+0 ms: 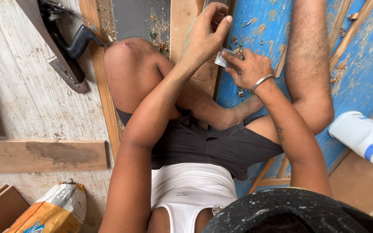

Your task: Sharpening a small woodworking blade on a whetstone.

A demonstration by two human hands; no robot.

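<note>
A: Item one — small flat metal blade (224, 59), grey, thin, roughly rectangular. Location?

B: Over the blue painted panel (368, 64), near its upper left edge beside the bare wooden strip (182, 21). Right hand (249, 69) pinches it by the lower end, thumb on top, fingers clenched under; a metal bangle (262, 81) sits at that wrist.

A: Left hand (203, 34)?

B: Just above the blade, fingers curled, thumb and forefinger drawn together at something I cannot make out — whether it actually grips anything I cannot tell.

A: Handling notes for the blade?

B: My judgement: light, stiff, slick on the faces, likely sharp along one edge. Best held by the flat faces or the blunt end, as the right hand does; a loose pinch could let it twist.

A: Surroundings?

B: Hand plane (65, 47) with black handle, on the pale boards toward the top left corner of the floor. White plastic bottle (361, 136) with blue cap, lying at the right edge on the panel. Orange-and-white sack (52, 209), bottom left. Loose plank (44, 154) left of the knee. Shavings scattered on the panel.
</note>
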